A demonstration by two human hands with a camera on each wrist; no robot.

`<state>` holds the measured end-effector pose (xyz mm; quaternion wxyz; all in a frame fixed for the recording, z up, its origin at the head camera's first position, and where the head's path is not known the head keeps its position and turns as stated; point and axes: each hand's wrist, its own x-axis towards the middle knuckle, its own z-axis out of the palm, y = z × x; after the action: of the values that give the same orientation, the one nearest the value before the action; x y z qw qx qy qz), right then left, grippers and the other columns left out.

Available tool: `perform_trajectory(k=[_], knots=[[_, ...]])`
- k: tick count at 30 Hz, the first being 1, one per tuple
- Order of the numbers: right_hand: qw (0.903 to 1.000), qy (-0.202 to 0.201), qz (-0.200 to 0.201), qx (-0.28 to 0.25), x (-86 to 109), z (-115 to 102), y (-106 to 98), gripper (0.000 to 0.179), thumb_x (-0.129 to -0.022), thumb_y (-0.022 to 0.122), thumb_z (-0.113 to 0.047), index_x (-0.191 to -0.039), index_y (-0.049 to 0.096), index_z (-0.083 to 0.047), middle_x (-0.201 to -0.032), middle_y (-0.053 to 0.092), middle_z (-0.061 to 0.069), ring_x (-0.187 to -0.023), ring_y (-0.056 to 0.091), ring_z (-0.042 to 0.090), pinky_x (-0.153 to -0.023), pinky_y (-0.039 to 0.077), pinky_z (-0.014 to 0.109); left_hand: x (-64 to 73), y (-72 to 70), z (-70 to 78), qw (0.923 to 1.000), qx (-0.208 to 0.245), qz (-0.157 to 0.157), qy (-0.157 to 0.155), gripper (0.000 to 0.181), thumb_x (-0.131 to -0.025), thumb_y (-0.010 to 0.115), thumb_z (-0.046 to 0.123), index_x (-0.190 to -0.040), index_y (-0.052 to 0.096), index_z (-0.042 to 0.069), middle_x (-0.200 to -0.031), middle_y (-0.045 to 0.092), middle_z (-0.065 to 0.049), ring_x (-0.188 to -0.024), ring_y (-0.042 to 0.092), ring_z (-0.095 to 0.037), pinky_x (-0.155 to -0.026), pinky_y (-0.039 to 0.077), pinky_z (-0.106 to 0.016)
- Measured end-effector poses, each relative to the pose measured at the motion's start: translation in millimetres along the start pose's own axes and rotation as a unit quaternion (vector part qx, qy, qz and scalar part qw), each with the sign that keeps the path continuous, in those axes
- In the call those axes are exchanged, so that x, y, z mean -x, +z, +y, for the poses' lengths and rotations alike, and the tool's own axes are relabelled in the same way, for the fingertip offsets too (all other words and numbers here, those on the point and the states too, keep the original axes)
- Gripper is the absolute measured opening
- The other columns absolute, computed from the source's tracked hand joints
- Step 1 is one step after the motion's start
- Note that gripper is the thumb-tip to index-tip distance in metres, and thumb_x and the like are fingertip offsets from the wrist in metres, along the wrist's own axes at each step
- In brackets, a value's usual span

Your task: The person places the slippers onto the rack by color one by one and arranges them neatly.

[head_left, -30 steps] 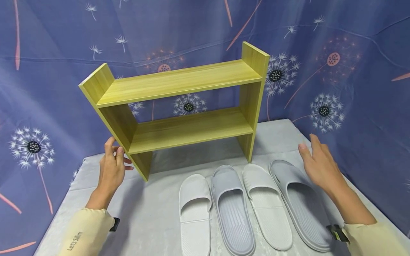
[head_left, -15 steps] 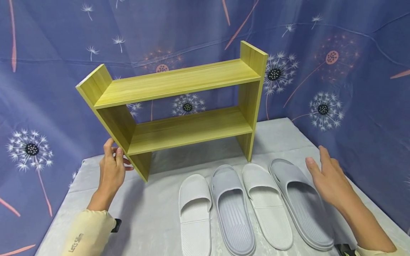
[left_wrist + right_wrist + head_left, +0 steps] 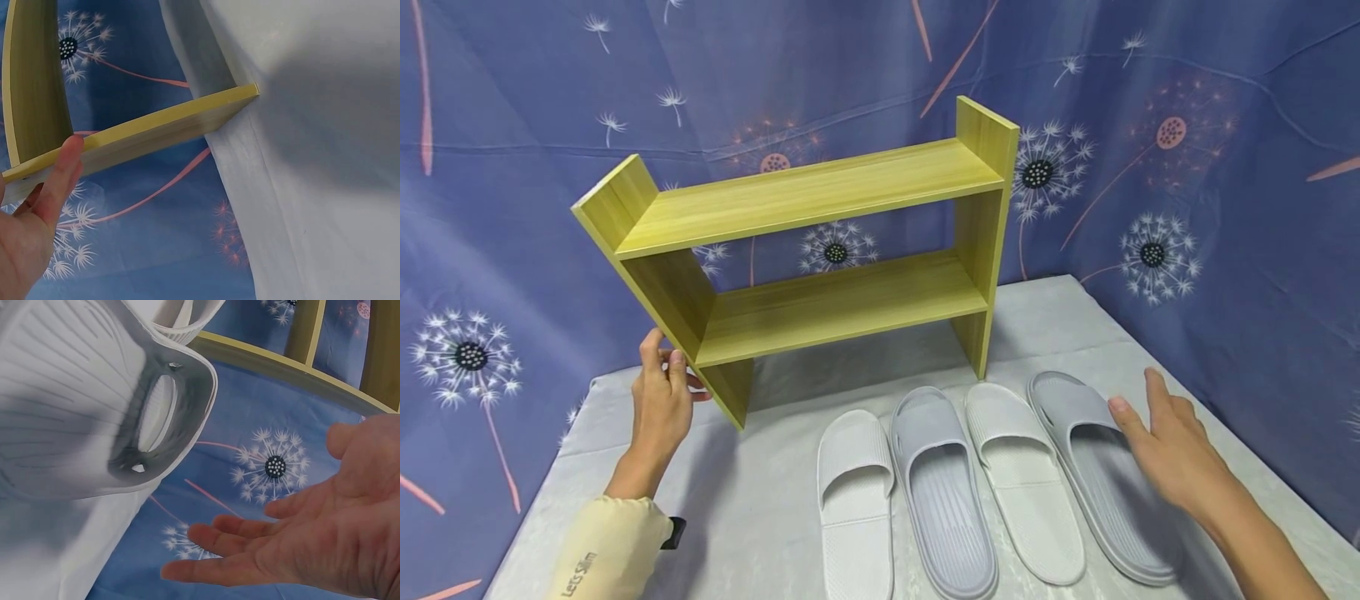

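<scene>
A two-tier yellow wooden shelf stands at the back in the head view. My left hand is at its left side panel, with relaxed fingers along the outer face. In the left wrist view, a fingertip overlaps the panel's front edge. My right hand hovers with spread fingers at the right grey slipper, holding nothing. In the right wrist view, that hand shows its palm, apart from the grey slipper.
Left of that slipper lie a white slipper, another grey slipper and another white slipper, side by side. All sit before the shelf on a pale cloth. Blue dandelion-print curtains stand behind and at both sides.
My right hand has come down and nearer me, from beyond the right grey slipper to beside it. My left hand has stayed at the shelf's left panel. The head view has shifted slightly.
</scene>
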<state>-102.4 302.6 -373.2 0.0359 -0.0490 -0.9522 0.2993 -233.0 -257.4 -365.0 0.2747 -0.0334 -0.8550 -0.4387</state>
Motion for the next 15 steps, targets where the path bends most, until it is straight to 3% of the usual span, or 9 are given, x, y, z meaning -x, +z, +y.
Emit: perform_trajectory(k=[15], knots=[[0.9996,0.020,-0.020,-0.001,15.9,9.4,4.1,0.077,-0.104,0.029,-0.044,-0.149,-0.010,0.005,-0.134,0.013,0.052,-0.118,0.016,0.072,-0.086,0.022,0.082,1.1,1.9,1.8,0.9999,-0.008,0.008,0.008,0.039,-0.105,0.032,0.022,-0.144,0.029,0.028,-0.095,0.052,-0.007,-0.061,0.064,-0.019,-0.051,0.060,-0.030]])
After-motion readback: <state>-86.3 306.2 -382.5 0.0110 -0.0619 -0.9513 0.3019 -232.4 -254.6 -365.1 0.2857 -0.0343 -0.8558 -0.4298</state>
